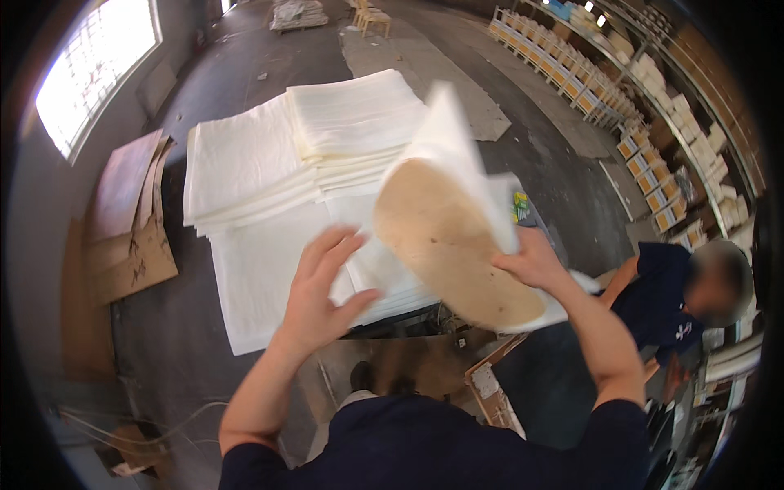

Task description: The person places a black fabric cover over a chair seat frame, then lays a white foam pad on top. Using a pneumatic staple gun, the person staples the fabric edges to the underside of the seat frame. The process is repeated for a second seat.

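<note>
At the bottom centre of the frame, a dark cloth shirt covers the person's body, and a flat dark tabletop lies at lower right. The left hand, near the centre, is spread and bare, thumb apart from the fingers. Right of centre, the right hand pinches the edge of a smooth tan panel, rounded, faintly speckled and tilted; a blurred white sheet rises behind it in a peak. Beyond, soft, lightly wrinkled white sheets lie in layered, squarish stacks. Stiff brown cardboard leans at left. Farthest, a wooden stool stands at top centre.
</note>
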Tool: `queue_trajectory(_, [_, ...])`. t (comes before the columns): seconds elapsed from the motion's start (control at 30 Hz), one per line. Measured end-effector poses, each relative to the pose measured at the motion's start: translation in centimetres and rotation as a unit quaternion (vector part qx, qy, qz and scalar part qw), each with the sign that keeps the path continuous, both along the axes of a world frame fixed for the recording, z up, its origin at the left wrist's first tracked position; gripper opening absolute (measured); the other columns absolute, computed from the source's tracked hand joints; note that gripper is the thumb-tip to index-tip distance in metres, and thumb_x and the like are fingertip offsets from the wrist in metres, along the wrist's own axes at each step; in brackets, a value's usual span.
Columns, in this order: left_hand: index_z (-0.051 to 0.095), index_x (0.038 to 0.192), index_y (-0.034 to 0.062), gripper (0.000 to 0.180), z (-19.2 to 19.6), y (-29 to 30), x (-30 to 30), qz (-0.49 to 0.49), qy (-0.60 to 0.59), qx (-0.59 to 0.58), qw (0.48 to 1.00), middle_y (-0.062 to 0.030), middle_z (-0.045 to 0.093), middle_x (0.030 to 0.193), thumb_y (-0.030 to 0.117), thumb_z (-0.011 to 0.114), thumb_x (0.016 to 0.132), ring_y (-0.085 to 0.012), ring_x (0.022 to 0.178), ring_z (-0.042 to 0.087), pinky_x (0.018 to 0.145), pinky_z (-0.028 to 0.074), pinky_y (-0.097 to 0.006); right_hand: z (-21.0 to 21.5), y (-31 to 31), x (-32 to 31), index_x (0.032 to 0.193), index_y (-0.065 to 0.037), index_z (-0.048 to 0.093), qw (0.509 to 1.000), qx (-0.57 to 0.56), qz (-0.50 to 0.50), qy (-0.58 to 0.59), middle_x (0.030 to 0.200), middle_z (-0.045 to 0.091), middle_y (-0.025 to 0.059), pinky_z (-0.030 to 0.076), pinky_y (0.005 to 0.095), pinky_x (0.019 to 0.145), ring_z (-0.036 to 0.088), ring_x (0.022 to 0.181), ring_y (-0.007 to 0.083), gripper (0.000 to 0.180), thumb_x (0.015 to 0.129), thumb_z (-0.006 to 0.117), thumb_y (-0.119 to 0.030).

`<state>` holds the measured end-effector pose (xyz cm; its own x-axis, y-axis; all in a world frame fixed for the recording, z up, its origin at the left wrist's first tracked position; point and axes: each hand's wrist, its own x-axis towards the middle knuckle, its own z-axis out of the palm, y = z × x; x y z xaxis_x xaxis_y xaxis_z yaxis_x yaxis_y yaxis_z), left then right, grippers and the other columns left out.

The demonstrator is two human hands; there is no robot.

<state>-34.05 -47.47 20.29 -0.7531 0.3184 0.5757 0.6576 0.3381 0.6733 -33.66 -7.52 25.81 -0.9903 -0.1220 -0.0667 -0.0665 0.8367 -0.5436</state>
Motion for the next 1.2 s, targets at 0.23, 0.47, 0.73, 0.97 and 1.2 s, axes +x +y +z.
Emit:
queue_trajectory(0.23, [0.033, 0.167, 0.0015, 0.129, 13.0, 7.4, -6.6, -0.224, -0.032, -0.43, 0.874, -0.0361, 0.058, 0.151, 0.055, 0.098, 0.07, -0.0478, 0.145, 0.054, 0.122, 0.041, -0.052, 6.0, -11.0, -1.4, 0.1, -0.004, 0.068, 0.88, 0.295, 0.364, 0.083, 0.083, 0.076, 0.0192, 0.061, 0.0483, 0.077, 0.079, 0.085, 0.0373, 0.02, 0.08, 0.074, -0.005])
queue_trajectory(0.47, [0.057, 0.148, -0.0017, 0.09, 3.0, 3.6, -1.4, -0.07, -0.208, -0.395, 0.892, -0.0281, 0.079, 0.114, 0.042, 0.096, 0.079, -0.0449, 0.109, 0.076, 0.096, 0.058, -0.049, 4.8, -9.7, -1.4, 0.095, -0.002, 0.068, 0.868, 0.284, 0.399, 0.074, 0.083, 0.075, 0.0197, 0.06, 0.0521, 0.076, 0.076, 0.084, 0.0432, 0.021, 0.076, 0.077, -0.007])
queue_trajectory(0.73, [0.072, 0.122, -0.0056, 0.048, 17.9, 0.4, 1.4, -0.015, -0.283, 0.063, 0.957, -0.0059, 0.075, 0.101, 0.01, 0.087, 0.079, -0.0188, 0.09, 0.072, 0.084, 0.058, -0.035, 23.3, -4.7, 0.0, 0.115, -0.006, 0.068, 0.909, 0.142, 0.173, 0.352, 0.105, 0.071, 0.0204, 0.061, 0.0527, 0.08, 0.077, 0.093, 0.0356, 0.036, 0.092, 0.065, -0.034])
queue_trajectory(0.97, [0.051, 0.149, -0.0111, 0.082, 17.6, 1.1, 2.3, -0.02, -0.157, 0.265, 0.951, -0.0216, 0.07, 0.127, 0.033, 0.08, 0.086, -0.0336, 0.112, 0.074, 0.099, 0.061, -0.043, -5.4, 16.8, 3.6, 0.153, -0.008, 0.061, 0.651, -0.714, -0.249, 0.068, 0.145, 0.069, 0.0117, 0.055, 0.0465, 0.107, 0.068, 0.122, 0.0211, 0.068, 0.11, 0.052, -0.062])
queue_trajectory(1.2, [0.048, 0.153, -0.0092, 0.08, 13.0, 7.2, 0.6, -0.039, -0.262, 0.202, 0.943, -0.0229, 0.069, 0.134, 0.034, 0.077, 0.092, -0.0351, 0.115, 0.073, 0.102, 0.061, -0.045, -14.9, 9.2, 12.5, 0.15, -0.01, 0.064, 0.44, -0.89, 0.097, 0.068, 0.124, 0.076, 0.0065, 0.057, 0.0312, 0.1, 0.07, 0.115, 0.0103, 0.062, 0.108, 0.067, -0.055])
